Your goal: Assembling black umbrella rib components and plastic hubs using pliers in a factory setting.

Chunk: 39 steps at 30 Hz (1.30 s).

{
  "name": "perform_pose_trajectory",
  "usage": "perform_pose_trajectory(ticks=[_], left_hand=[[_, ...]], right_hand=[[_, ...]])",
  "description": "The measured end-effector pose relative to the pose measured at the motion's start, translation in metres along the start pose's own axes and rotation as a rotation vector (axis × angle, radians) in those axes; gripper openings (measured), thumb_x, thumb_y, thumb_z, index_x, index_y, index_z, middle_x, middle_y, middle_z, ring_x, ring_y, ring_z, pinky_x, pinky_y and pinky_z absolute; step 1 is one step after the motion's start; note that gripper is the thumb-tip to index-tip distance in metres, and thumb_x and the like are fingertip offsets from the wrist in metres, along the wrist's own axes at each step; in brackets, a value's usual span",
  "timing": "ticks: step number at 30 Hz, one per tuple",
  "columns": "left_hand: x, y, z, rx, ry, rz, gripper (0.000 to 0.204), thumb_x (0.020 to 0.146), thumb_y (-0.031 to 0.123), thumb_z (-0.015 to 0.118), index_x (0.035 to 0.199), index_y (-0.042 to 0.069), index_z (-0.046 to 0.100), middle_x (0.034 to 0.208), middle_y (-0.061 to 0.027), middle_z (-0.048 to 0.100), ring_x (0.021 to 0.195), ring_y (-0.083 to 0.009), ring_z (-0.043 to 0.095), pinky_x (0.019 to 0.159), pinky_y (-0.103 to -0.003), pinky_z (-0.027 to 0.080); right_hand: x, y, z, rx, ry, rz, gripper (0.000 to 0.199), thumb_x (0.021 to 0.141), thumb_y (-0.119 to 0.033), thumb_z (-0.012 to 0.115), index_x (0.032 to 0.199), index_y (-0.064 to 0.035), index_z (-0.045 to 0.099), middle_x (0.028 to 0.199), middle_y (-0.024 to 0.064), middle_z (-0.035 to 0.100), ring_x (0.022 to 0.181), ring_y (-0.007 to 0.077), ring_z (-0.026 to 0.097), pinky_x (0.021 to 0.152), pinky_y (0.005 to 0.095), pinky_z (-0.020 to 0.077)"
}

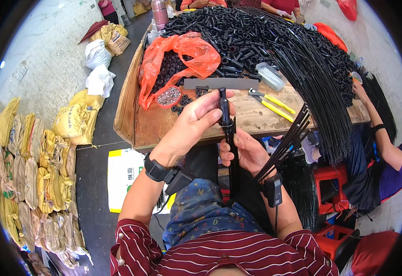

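Note:
In front of my lap, my left hand (195, 120) pinches a black plastic tubular fitting (224, 105) between thumb and fingers, holding it upright. Just below, my right hand (251, 151) closes around black rods (231, 139) that meet the fitting's lower end. Whether the rods sit inside the fitting or only touch it I cannot tell. More thin black rods (287, 141) fan out past my right wrist toward the table. Yellow-handled pincers (274, 105) and a shallow red dish of small shiny parts (169, 96) lie on the wooden table (182, 129) beyond my hands.
A heap of black fittings (233, 37) and long black rods (318, 96) covers much of the table. Near them are a red plastic bag (198, 55), a clear box (271, 77) and a grey strip (221, 83). Other people work around it; yellow sacks (49, 152) line the left wall.

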<state>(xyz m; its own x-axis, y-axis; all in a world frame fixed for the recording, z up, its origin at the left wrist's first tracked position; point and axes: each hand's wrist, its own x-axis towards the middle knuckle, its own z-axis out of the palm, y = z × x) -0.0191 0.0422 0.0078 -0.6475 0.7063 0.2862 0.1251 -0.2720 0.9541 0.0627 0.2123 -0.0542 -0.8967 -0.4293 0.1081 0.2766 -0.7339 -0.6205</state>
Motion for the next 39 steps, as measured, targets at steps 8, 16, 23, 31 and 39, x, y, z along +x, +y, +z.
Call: perform_pose_trajectory(ticks=[8,16,23,31,39], left_hand=[[-0.002,-0.002,0.005,0.045,0.042,0.033,0.047,0.095,0.017,0.055,0.136,-0.001,0.04,0.113,-0.0051,0.057,0.108,-0.013,0.053,0.094,-0.029,0.043],[-0.008,-0.005,0.006,-0.251,0.07,-0.062,0.049,0.094,0.016,0.057,0.137,-0.001,0.04,0.117,-0.0064,0.057,0.107,-0.014,0.054,0.093,-0.029,0.044],[-0.021,-0.015,0.017,-0.248,0.18,-0.216,0.037,0.088,0.0,0.06,0.124,0.001,0.055,0.106,-0.0066,0.064,0.075,-0.0105,0.061,0.068,-0.025,0.053],[-0.023,-0.02,0.021,-0.529,0.193,-0.181,0.038,0.086,0.002,0.064,0.123,0.002,0.054,0.096,-0.0082,0.066,0.065,-0.0152,0.063,0.056,-0.029,0.055],[-0.027,-0.023,0.03,-0.66,0.239,-0.178,0.034,0.087,0.006,0.065,0.12,0.002,0.057,0.088,-0.0065,0.065,0.059,-0.0144,0.06,0.046,-0.031,0.052]], right_hand=[[0.001,0.002,-0.005,0.019,-0.005,0.007,0.035,0.093,-0.025,0.06,0.12,-0.0059,0.049,0.094,0.0072,0.057,0.075,0.0158,0.054,0.069,0.033,0.0476],[0.001,0.002,0.004,-0.045,0.071,0.012,0.04,0.09,-0.028,0.062,0.121,-0.0075,0.047,0.089,0.0051,0.055,0.073,0.0156,0.052,0.063,0.0319,0.0461],[0.0,0.0,0.01,-0.061,0.115,-0.035,0.032,0.094,-0.023,0.057,0.119,-0.0034,0.051,0.092,0.0049,0.055,0.077,0.014,0.053,0.069,0.0294,0.0479],[-0.002,0.002,0.017,-0.131,0.149,-0.072,0.032,0.094,-0.025,0.056,0.117,-0.0024,0.053,0.092,0.0047,0.057,0.076,0.0138,0.054,0.069,0.0296,0.0484],[-0.004,0.001,0.02,-0.175,0.131,-0.1,0.033,0.094,-0.026,0.058,0.116,-0.0017,0.055,0.093,0.0041,0.057,0.076,0.0135,0.055,0.07,0.03,0.0483]])
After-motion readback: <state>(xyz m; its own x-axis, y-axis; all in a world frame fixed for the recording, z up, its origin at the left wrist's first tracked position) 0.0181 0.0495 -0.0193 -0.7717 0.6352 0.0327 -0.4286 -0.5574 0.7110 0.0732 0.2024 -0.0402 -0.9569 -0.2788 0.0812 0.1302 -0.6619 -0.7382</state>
